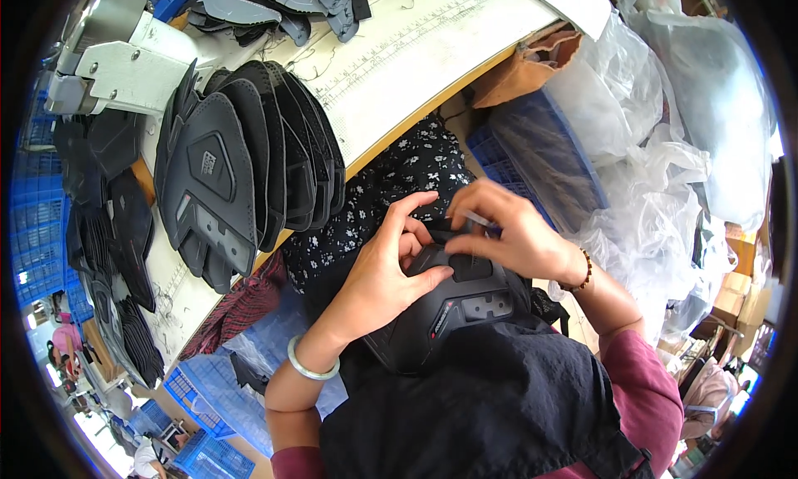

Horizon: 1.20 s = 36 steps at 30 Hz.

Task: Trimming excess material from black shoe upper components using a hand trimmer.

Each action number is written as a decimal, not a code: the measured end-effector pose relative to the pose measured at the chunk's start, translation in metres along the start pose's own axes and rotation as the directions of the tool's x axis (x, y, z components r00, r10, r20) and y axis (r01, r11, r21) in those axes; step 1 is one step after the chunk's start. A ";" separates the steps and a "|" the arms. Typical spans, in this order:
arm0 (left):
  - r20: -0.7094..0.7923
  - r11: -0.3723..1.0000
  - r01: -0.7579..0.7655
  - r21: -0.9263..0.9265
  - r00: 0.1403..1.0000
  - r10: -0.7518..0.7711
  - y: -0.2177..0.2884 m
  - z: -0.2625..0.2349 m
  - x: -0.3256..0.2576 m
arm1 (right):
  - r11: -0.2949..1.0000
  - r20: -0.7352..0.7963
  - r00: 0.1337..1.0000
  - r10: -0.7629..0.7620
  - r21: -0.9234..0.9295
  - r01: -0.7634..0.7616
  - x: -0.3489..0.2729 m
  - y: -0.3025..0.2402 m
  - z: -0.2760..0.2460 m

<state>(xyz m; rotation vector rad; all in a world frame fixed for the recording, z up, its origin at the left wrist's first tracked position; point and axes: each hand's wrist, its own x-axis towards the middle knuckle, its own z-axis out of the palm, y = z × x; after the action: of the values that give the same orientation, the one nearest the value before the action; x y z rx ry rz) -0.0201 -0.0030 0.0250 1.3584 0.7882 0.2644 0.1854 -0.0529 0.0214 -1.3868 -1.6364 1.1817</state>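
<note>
A black stitched panel (468, 306) with raised moulded patches and a small red mark, apparently a shoe upper, lies on my lap. Its upper edge is in the grip of my left hand (378, 271), thumb on the near face and fingers curled over the far side. Close beside it, my right hand (507, 229) is closed around a small slim tool (482, 221) with a shiny shaft and a dark blue end. Its kind is hard to make out, as my fingers cover most of it. The tool is at the panel's top edge.
A fanned stack of similar black panels (208, 175) stands on the white worktable (416, 59), near a sewing machine (125, 67). More black pieces (129, 238) hang at left. To the right are a blue crate (549, 142) and clear plastic bags (648, 200).
</note>
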 end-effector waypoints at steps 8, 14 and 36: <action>-0.035 0.989 -0.076 0.129 0.996 0.081 0.005 0.006 -0.005 | 0.979 0.143 0.975 -0.169 -0.094 0.183 0.000 0.004 0.011; -0.025 0.986 -0.096 -0.136 0.995 0.093 -0.009 0.000 -0.005 | 0.925 0.099 0.969 -0.224 -0.293 0.244 -0.005 0.008 0.023; 0.025 0.982 -0.048 -0.181 0.998 0.053 -0.002 0.004 -0.006 | 0.882 0.297 0.913 0.278 0.297 -0.365 0.003 0.003 0.009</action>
<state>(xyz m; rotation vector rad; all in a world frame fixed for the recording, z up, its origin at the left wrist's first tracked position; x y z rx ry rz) -0.0226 -0.0097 0.0251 1.2093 0.6891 0.3468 0.1781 -0.0513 0.0150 -1.3541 -1.2909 1.8087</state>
